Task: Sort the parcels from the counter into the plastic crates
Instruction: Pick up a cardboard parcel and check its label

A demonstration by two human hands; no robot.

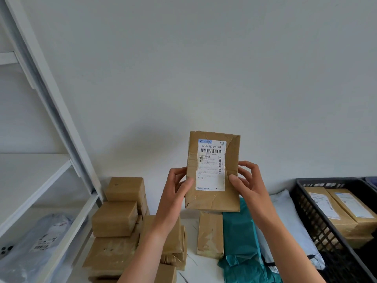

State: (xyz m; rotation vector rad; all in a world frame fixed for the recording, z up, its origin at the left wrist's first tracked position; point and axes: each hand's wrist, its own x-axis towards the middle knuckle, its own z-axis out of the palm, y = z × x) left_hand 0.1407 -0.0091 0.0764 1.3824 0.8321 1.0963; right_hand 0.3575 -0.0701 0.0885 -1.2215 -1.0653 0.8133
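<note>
Above white counter [204,264], labelled parcel [212,172] is gripped upright by left hand [175,190] and right hand [247,184]; black crate [306,209] at right, plain wall [204,68] behind.

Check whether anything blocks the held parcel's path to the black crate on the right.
Nothing visible does. The left hand and right hand hold the parcel up; the crate is open-topped. A teal bag and white bag lie low between them, under the path.
</note>
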